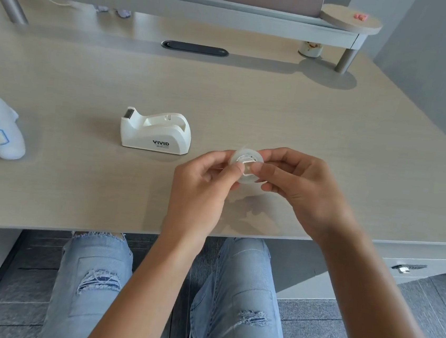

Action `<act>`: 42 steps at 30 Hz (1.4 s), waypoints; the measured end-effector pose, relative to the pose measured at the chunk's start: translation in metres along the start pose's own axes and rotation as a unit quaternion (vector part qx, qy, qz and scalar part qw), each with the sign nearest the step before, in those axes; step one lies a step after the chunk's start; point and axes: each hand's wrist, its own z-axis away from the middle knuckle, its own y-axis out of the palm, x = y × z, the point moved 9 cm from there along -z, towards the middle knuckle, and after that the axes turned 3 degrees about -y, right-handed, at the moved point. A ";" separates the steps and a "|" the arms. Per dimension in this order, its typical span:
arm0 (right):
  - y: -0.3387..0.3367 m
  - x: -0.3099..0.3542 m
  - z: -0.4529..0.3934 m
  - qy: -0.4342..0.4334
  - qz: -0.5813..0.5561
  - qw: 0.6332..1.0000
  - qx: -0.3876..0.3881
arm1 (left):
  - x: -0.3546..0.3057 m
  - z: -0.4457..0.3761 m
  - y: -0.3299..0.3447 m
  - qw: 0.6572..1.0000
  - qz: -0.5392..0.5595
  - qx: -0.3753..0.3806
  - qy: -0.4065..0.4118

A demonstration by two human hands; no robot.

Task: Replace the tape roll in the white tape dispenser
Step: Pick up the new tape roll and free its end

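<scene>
Both hands, left hand [204, 178] and right hand [300, 185], pinch a clear tape roll [247, 166] with white core; empty white dispenser [155, 131] sits at ten o'clock.

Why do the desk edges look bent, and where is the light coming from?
Head view: the wide-angle lens bows the desk edges; shadows fall toward the right of the shelf leg and white tape dispenser, so light seems to come from the left; the tape roll, held by left hand and right hand, looks slightly soft.
</scene>
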 end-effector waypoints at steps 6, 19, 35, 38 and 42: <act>0.000 -0.005 -0.001 0.006 -0.035 0.999 0.001 | 0.004 -0.004 0.001 1.000 0.007 0.012 -0.013; -0.006 -0.010 -0.002 -0.005 -0.034 0.999 -0.030 | 0.009 -0.006 0.003 0.999 0.014 0.002 -0.037; -0.006 0.020 0.004 -0.173 0.165 0.969 -0.064 | 0.013 -0.014 -0.006 0.989 0.101 -0.045 -0.095; 0.012 0.033 0.020 -0.316 0.295 0.902 -0.012 | 0.015 -0.014 -0.010 0.988 0.094 -0.058 -0.107; 0.018 0.037 0.022 -0.364 0.341 0.865 -0.051 | 0.011 -0.009 -0.008 0.993 0.059 -0.049 -0.093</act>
